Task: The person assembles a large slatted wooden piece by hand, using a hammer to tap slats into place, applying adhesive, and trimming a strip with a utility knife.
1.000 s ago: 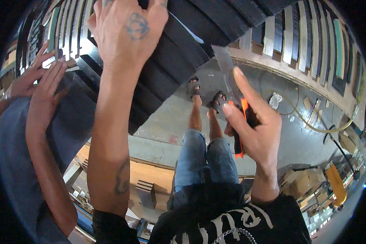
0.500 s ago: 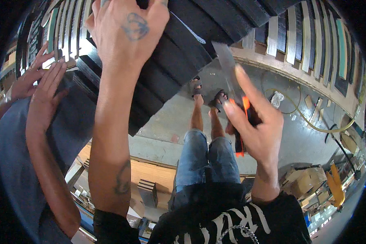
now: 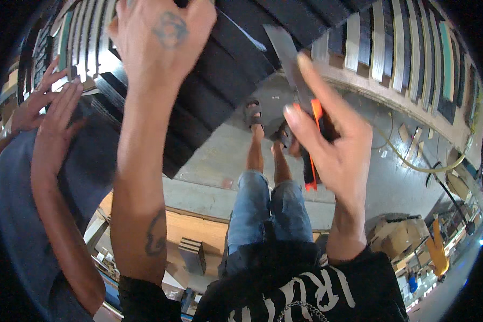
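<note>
Head view: I look down on ridged black slats (image 3: pixel 220 80), with the tool's blade (image 3: pixel 288 56) above their edge in the picture; whether it touches, I cannot tell.
Right hand (image 3: pixel 335 139): fingers closed round the handle (image 3: pixel 317 114), index stretched along the blade, thumb beside the orange part.
Left hand (image 3: pixel 163 32): over the slats, fingertips cut off by the top edge, so I cannot tell their grip.
Blade care: I'd judge a low, even angle best, index steering, light pressure, so no corner gouges the black surface; my left hand is best clear of its path.
Streak (image 3: pixel 250 37): whitish, thin, running along a slat, left of the blade tip.
Slats: long, straight, dark and matt, with narrow grooves between.
Tool: flat grey metal, slanted tip; handle black and bright orange.
Strips (image 3: pixel 378 48): pale, narrow, side by side, to the right.
</note>
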A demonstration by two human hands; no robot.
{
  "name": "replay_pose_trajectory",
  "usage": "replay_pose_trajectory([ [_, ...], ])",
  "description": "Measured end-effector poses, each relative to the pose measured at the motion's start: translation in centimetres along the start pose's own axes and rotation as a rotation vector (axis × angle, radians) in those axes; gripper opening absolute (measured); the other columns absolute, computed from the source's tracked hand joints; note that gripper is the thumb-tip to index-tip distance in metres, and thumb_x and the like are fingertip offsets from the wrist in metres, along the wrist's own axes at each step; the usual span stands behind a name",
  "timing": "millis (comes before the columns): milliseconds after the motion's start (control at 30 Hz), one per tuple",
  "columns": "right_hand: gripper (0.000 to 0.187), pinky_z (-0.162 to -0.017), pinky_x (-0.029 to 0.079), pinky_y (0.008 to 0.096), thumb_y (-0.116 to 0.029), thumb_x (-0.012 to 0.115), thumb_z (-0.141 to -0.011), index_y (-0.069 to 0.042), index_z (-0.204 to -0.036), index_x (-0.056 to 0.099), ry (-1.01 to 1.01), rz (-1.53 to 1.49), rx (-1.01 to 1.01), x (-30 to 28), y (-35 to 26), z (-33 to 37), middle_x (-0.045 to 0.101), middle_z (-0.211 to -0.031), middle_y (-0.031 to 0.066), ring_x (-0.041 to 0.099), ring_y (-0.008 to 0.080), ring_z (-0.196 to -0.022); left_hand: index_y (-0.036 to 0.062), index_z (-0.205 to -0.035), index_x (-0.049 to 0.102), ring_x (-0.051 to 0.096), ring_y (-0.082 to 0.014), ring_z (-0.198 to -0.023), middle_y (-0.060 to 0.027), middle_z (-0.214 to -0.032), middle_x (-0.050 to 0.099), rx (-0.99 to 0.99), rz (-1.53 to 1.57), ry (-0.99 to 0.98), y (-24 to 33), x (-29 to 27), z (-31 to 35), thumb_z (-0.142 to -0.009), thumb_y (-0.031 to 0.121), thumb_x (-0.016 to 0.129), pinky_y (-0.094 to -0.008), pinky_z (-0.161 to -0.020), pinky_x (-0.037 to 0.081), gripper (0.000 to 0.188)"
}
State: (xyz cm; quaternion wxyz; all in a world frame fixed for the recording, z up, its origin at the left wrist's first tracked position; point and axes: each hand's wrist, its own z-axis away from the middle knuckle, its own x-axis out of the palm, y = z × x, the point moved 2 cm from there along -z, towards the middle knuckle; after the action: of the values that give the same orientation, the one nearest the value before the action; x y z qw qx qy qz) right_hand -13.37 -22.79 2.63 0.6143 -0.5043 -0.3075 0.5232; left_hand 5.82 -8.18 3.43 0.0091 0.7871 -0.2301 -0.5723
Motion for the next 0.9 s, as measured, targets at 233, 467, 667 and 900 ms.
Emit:
replay_pose_trajectory([
  [233,0.052,-0.069,0.049,0.0223,-0.005,0.072,-0.086,-0.01,-0.136,0.061,0.005,0.028,-0.013,-0.2,0.2,-0.2,0.072,-0.088,0.0052,0.057,0.0021,-0.075,-0.0005,-0.143,0.048,0.052,-0.038,-0.127,-0.0221,-0.137,0.055,-0.018,-0.102,-0.028,1.0,-0.5,-0.2,-0.101,0.05,0.05,-0.0455,-0.109,0.033,0.066],
  [467,0.052,-0.063,0.049,0.0218,-0.001,0.071,-0.086,-0.008,-0.137,0.06,0.01,-0.02,-0.003,0.0,0.2,-0.3,0.07,-0.08,0.0031,0.055,0.0017,-0.066,-0.0023,-0.143,0.048,0.051,-0.0382,-0.128,-0.0234,-0.138,0.054,-0.007,-0.065,0.009,2.1,-0.3,0.3,-0.099,0.049,0.053,-0.0461,-0.109,0.033,0.068],
  [667,0.053,-0.058,0.045,0.0206,-0.002,0.072,-0.086,-0.011,-0.137,0.06,0.033,0.001,0.009,-0.7,1.4,1.2,0.065,-0.074,0.0014,0.052,0.0011,-0.062,-0.0043,-0.14,0.049,0.052,-0.0395,-0.127,-0.0252,-0.137,0.054,0.019,-0.017,-0.028,1.0,0.8,-0.3,-0.098,0.053,0.052,-0.0431,-0.106,0.039,0.071],
  [900,0.054,-0.061,0.048,0.0203,-0.001,0.069,-0.09,-0.007,-0.142,0.055,-0.041,0.102,-0.083,-0.6,0.3,0.6,0.067,-0.087,0.0022,0.057,0.0036,-0.068,-0.0066,-0.138,0.051,0.054,-0.0418,-0.124,-0.0282,-0.134,0.056,0.062,0.024,0.036,-0.1,0.6,0.1,-0.098,0.05,0.054,-0.0461,-0.106,0.039,0.069],
])
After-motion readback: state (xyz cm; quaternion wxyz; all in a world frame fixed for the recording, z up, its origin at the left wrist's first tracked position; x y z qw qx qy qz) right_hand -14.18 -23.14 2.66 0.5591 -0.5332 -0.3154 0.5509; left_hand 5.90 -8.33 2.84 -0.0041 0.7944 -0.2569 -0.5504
